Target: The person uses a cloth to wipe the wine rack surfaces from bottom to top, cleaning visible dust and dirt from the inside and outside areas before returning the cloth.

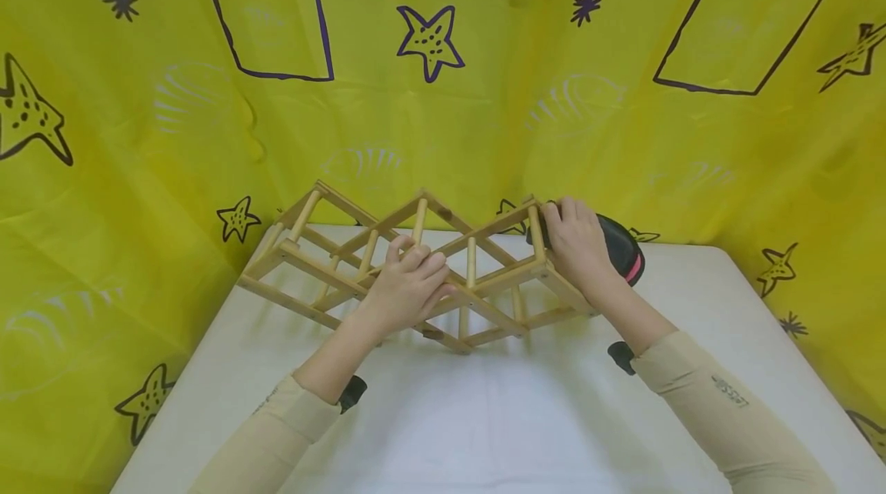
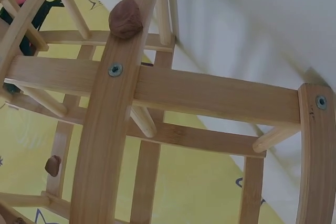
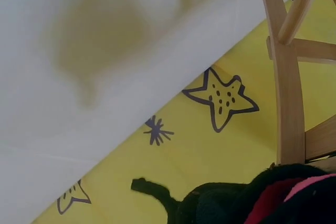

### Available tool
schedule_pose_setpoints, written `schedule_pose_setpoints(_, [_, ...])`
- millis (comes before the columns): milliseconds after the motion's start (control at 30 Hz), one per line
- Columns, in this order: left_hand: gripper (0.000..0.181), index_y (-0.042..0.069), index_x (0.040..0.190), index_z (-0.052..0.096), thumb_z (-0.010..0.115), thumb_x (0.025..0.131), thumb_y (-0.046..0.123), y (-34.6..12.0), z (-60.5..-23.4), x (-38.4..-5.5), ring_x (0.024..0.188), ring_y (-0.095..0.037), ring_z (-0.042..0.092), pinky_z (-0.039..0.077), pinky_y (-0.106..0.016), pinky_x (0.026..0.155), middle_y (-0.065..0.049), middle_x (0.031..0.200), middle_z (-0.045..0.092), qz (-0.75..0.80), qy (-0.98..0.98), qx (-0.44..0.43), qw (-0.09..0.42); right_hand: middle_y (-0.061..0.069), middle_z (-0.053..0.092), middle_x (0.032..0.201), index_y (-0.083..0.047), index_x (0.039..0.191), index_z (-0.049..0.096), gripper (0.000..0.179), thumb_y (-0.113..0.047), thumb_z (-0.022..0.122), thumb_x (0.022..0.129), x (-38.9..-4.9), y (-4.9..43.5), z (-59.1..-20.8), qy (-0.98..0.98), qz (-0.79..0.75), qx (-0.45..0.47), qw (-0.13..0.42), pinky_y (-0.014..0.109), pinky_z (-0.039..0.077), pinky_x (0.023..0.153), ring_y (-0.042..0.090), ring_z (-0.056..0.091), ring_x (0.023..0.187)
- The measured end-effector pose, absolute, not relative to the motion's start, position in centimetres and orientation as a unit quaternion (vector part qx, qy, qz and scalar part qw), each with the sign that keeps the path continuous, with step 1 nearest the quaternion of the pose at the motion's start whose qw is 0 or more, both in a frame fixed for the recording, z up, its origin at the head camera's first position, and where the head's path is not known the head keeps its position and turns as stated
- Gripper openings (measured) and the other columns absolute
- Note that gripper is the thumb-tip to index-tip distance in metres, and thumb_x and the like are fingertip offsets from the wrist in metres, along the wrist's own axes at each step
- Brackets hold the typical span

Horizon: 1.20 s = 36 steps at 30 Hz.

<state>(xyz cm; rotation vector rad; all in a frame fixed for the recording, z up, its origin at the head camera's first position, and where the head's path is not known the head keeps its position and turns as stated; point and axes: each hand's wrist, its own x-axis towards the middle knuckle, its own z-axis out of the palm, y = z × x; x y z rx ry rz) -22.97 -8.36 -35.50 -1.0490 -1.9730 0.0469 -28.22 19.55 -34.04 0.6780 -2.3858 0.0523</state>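
A pale wooden lattice rack (image 1: 325, 273) of crossed slats and round dowels stands on the white table. My left hand (image 1: 408, 290) grips it near the middle, fingers over a slat beside a dowel. At the rack's right end my right hand (image 1: 577, 248) curls over a black soft item (image 1: 619, 248), slipper-like, with pink at its edge. This item lies against the rack's end; the hand partly covers it. Bolted slats (image 2: 215, 93) fill the left wrist view, and the dark item (image 3: 210, 203) shows pink inside in the right wrist view. Both hands' fingertips are partly hidden.
The white table (image 1: 484, 425) extends in front of the rack. Behind and at both sides hangs a yellow curtain (image 1: 477, 117) with drawn stars. Brown lumps (image 2: 125, 18) mark some slats. Dark wrist mounts (image 1: 353, 394) stick out at both cuffs.
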Motion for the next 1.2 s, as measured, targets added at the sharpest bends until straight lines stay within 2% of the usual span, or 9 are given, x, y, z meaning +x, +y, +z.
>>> schedule_pose_setpoints(167, [0.042,0.014,0.084,0.056,0.025,0.100,0.038,-8.3,-35.5,-22.8,0.088,-0.018,0.042,0.031,-0.043,0.089,0.002,0.085,0.046,0.021,-0.801,-0.410,0.435,0.019,0.045,0.083,0.003,0.098,0.045,0.044,-0.005,0.075,0.067,-27.9,19.8,-34.1,-0.920,-0.010,0.225,0.321,0.043,0.037,0.065,0.033,0.044,0.074])
schedule_pose_setpoints(333, [0.045,0.015,0.083,0.057,0.023,0.100,0.039,-8.2,-35.5,-22.7,0.087,-0.018,0.043,0.031,-0.043,0.089,0.002,0.084,0.046,0.024,-0.803,-0.405,0.436,0.019,0.042,0.076,0.003,0.088,0.040,0.031,0.003,0.065,0.069,-27.4,20.5,-34.7,-0.927,-0.013,0.188,0.324,0.043,0.035,0.061,0.035,0.043,0.070])
schedule_pose_setpoints(533, [0.046,0.014,0.082,0.056,0.020,0.101,0.037,-8.2,-35.7,-22.8,0.087,-0.018,0.043,0.031,-0.044,0.089,0.002,0.084,0.047,0.020,-0.798,-0.407,0.444,0.021,0.045,0.082,0.005,0.094,0.046,0.035,0.003,0.069,0.068,-27.6,20.4,-34.8,-0.886,0.003,0.259,0.384,0.046,0.038,0.063,0.037,0.045,0.073])
schedule_pose_setpoints(667, [0.047,0.014,0.081,0.056,0.020,0.101,0.037,-8.2,-35.7,-22.8,0.088,-0.018,0.043,0.031,-0.044,0.088,0.002,0.084,0.047,0.018,-0.799,-0.407,0.443,0.023,0.047,0.087,0.005,0.095,0.048,0.028,0.003,0.066,0.075,-28.0,20.0,-34.6,-0.851,0.012,0.320,0.417,0.047,0.040,0.067,0.038,0.047,0.075])
schedule_pose_setpoints(933, [0.045,0.015,0.081,0.056,0.023,0.100,0.038,-8.2,-35.6,-22.8,0.089,-0.019,0.043,0.031,-0.044,0.088,0.002,0.085,0.048,0.023,-0.802,-0.405,0.439,0.017,0.048,0.081,0.003,0.090,0.046,0.017,0.001,0.059,0.080,-27.7,20.2,-34.8,-0.866,-0.042,0.326,0.376,0.042,0.042,0.069,0.031,0.046,0.072])
schedule_pose_setpoints(1000, [0.045,0.015,0.081,0.057,0.023,0.100,0.038,-8.2,-35.6,-22.7,0.089,-0.019,0.044,0.031,-0.044,0.089,0.002,0.085,0.048,0.020,-0.803,-0.406,0.437,0.018,0.049,0.083,0.003,0.091,0.046,0.015,0.003,0.057,0.081,-27.6,20.3,-35.0,-0.865,-0.042,0.327,0.379,0.043,0.042,0.071,0.033,0.047,0.074])
schedule_pose_setpoints(1200, [0.046,0.014,0.081,0.056,0.022,0.100,0.037,-8.2,-35.7,-22.8,0.089,-0.019,0.044,0.032,-0.044,0.088,0.001,0.085,0.048,0.016,-0.802,-0.407,0.438,0.021,0.051,0.090,0.004,0.096,0.048,0.023,0.005,0.062,0.078,-27.8,20.2,-35.0,-0.843,0.015,0.346,0.411,0.047,0.041,0.077,0.037,0.048,0.083])
